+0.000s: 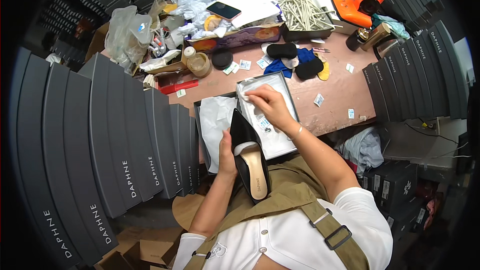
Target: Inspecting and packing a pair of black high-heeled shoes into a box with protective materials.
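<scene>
My left hand (227, 157) grips a black pointed-toe shoe (244, 129) by its side, toe pointing away from me. The shoe has a beige insole, and white paper shows inside its toe opening. My right hand (270, 104) is pinched on a small wad of white tissue paper (243, 95), above and beyond the shoe's toe. Beneath that hand lies an open grey shoe box (295, 107) lined with white. Left of the shoe, more white tissue paper (216, 120) lies in the other half of the box.
Tall stacks of dark grey shoe boxes (132, 135) stand at left, with more boxes (415, 75) at right. Across the table (345, 87) are a carton of crumpled paper (235, 37) with a phone (223, 10) on top, a tray of thin sticks (305, 12), black sponges (309, 69) and an orange tool (352, 10).
</scene>
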`<state>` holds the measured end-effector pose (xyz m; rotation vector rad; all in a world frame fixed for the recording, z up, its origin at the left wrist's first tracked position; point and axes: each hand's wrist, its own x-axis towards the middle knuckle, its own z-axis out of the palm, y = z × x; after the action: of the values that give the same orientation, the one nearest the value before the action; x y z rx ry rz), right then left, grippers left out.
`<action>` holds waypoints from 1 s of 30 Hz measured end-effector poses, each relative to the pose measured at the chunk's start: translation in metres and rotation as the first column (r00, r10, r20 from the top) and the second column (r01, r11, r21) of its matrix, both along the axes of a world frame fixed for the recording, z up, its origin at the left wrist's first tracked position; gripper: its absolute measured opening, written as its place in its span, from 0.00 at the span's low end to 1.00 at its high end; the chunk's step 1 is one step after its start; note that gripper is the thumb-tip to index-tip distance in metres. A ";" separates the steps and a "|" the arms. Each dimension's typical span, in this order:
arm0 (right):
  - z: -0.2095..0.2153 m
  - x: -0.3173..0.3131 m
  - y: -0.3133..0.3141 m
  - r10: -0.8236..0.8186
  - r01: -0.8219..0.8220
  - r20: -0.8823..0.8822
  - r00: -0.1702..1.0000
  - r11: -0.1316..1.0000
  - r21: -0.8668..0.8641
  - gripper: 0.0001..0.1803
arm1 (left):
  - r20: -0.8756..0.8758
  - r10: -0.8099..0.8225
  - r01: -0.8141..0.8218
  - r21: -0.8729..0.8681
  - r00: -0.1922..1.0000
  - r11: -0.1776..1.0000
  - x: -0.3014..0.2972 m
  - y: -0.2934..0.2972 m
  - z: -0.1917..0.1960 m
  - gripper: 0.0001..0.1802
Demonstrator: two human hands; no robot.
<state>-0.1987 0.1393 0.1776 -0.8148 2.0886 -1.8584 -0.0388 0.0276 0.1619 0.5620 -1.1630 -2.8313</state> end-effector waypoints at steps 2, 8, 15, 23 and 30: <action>-0.009 0.014 0.023 -0.037 0.036 0.202 0.979 0.999 0.008 0.09 | 0.001 0.085 -0.084 -0.160 0.996 0.984 0.016 0.018 0.011 0.38; -0.030 0.065 0.078 -0.103 0.091 0.355 0.929 0.995 0.050 0.09 | 0.174 0.035 -0.046 0.060 0.984 0.997 0.037 -0.002 -0.034 0.21; 0.016 0.103 0.078 -0.012 0.005 0.077 0.997 0.996 0.088 0.10 | 0.038 -0.185 0.096 0.740 0.982 0.666 0.044 -0.018 -0.048 0.28; 0.035 0.117 0.071 0.141 -0.117 -0.339 0.930 0.989 0.092 0.16 | 0.081 -0.247 0.143 0.629 0.966 0.765 0.054 -0.005 -0.042 0.21; 0.041 0.096 0.069 0.232 -0.201 -0.455 0.860 0.973 0.116 0.16 | 0.050 -0.275 0.220 0.471 0.960 0.854 0.054 0.007 -0.015 0.23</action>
<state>-0.1026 0.2087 0.2184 -1.5391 2.1826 -1.5776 0.0148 0.0343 0.1465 0.6410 -0.5911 -3.3671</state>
